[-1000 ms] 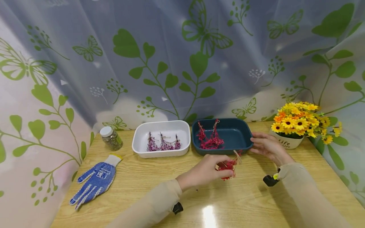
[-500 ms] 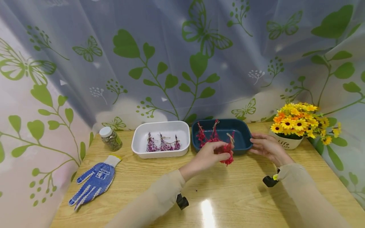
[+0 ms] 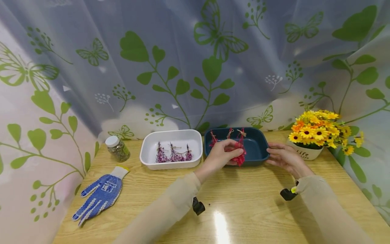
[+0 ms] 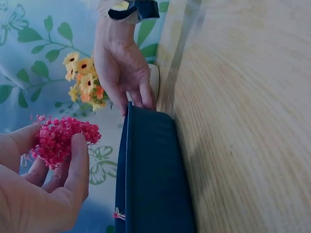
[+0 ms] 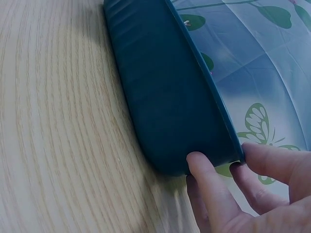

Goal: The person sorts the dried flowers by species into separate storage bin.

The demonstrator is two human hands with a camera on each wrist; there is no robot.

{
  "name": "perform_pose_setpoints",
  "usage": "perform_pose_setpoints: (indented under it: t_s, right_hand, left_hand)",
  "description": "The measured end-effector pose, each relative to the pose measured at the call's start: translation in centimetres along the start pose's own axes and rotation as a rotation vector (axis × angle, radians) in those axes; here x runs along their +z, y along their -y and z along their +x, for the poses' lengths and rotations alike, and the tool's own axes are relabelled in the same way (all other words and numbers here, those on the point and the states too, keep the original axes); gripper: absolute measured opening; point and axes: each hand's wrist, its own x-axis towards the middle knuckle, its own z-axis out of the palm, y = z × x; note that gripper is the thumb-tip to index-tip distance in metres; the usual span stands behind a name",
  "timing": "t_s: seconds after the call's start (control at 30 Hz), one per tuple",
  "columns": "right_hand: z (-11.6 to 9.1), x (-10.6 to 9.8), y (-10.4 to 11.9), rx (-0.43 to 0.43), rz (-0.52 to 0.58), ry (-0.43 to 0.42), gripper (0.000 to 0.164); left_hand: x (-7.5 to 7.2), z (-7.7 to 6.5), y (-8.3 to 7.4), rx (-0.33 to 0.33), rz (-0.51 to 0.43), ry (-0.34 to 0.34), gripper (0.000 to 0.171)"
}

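My left hand point(image 3: 223, 154) pinches a small tied bunch of red dried flowers point(image 3: 240, 156) by its blossoms over the front of the dark teal tray point(image 3: 257, 144). Its stems point to the back. In the left wrist view, thumb and fingers hold the bunch point(image 4: 58, 141) beside the tray's rim. Two similar red bunches stand in the left part of this tray, partly covered by the hand in the head view. My right hand point(image 3: 286, 157) grips the tray's right end, its fingertips at the rim and outer wall in the right wrist view.
A white tray point(image 3: 146, 154) with small purple dried bunches stands to the left. Farther left are a lidded jar point(image 3: 118, 149) and a blue dotted glove point(image 3: 102, 191). A pot of yellow flowers point(image 3: 310, 152) stands right of my right hand. A patterned curtain point(image 3: 182, 67) hangs behind.
My left hand has carried the red bunch from in front of the teal tray back and up over it, turning its stems toward the rear. My right hand has stayed at the tray's end.
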Motion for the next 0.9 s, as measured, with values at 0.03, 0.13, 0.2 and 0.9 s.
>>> perform_pose_setpoints:
  t_s: [0.03, 0.13, 0.2, 0.9]
  right_hand:
    - [0.0, 0.0, 0.0, 0.001, 0.005, 0.001, 0.072]
    - [0.0, -0.1, 0.1, 0.002, 0.017, 0.003, 0.073]
    - [-0.1, -0.2, 0.1, 0.000, 0.024, 0.002, 0.072]
    - [0.2, 0.0, -0.3, -0.022, -0.018, -0.007, 0.072]
  left_hand:
    - [0.0, 0.2, 0.0, -0.004, 0.001, -0.007, 0.026]
    - [0.0, 1.0, -0.2, -0.019, 0.003, -0.032, 0.027]
    - [0.0, 1.5, -0.4, -0.031, -0.009, -0.048, 0.028]
    - [2.1, 5.9, 0.5, -0.083, 0.137, -0.167, 0.038]
